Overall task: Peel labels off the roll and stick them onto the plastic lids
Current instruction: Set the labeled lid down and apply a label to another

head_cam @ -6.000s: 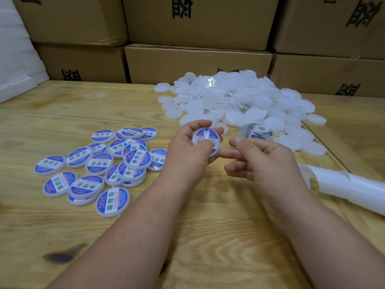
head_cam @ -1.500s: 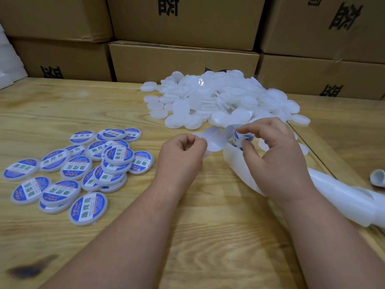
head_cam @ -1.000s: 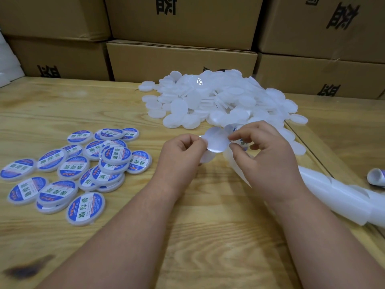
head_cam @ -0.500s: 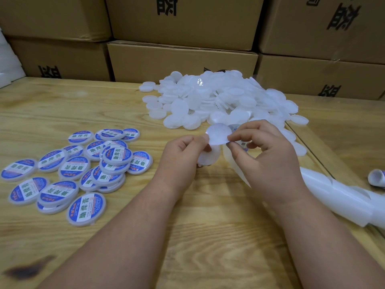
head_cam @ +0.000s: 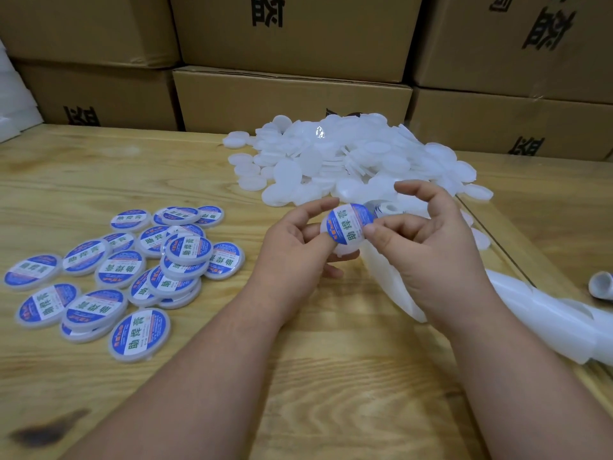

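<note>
While left hand (head_cam: 292, 250) grips lid (head_cam: 345, 254), right hand (head_cam: 428, 247) pinches label (head_cam: 346, 224).

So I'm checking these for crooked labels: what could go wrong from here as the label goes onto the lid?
The label sits only partly over the blank lid in the left hand, so it may land off-centre. The right hand pinches just its edge, so it could crease or trap a bubble. The loose backing strip trails under the right wrist and might snag.

Single head-worn wide view, forward and down, close over the wooden table (head_cam: 99, 180).
</note>
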`<move>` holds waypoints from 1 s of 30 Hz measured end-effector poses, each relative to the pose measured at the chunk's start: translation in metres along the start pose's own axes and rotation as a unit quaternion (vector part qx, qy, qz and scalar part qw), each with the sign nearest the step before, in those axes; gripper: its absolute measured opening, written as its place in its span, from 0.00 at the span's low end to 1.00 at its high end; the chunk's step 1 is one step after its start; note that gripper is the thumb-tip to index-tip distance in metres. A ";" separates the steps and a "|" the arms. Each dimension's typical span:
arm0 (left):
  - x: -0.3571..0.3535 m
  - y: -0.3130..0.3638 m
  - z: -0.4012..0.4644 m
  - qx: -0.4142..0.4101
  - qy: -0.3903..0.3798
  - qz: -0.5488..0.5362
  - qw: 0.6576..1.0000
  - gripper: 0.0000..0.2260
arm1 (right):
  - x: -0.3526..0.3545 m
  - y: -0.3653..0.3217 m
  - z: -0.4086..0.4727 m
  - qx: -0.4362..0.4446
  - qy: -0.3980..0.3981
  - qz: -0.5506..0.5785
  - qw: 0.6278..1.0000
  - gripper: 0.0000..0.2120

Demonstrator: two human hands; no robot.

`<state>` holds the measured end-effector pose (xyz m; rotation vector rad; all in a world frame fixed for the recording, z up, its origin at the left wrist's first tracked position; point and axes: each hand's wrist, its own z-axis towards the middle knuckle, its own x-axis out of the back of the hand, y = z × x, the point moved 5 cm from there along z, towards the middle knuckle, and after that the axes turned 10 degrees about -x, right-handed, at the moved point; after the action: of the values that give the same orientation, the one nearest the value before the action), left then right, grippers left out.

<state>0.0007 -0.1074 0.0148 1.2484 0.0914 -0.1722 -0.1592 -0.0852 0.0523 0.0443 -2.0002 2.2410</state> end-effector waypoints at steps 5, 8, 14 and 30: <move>0.001 0.002 -0.002 0.030 0.016 -0.047 0.998 0.16 | 0.001 0.002 -0.001 -0.040 0.017 -0.011 0.999 0.20; 0.002 0.002 -0.002 0.042 0.017 -0.080 0.996 0.18 | 0.002 0.005 -0.001 -0.057 0.025 -0.011 0.998 0.19; 0.000 0.002 -0.001 0.043 0.003 -0.094 0.995 0.18 | 0.001 0.006 0.000 -0.063 0.035 -0.027 0.997 0.19; -0.002 0.006 -0.004 0.009 0.000 -0.037 0.999 0.08 | 0.000 0.010 0.002 -0.057 0.030 -0.046 0.997 0.18</move>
<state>-0.0005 -0.1014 0.0191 1.2640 0.1369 -0.2381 -0.1609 -0.0885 0.0427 0.0550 -2.0484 2.0453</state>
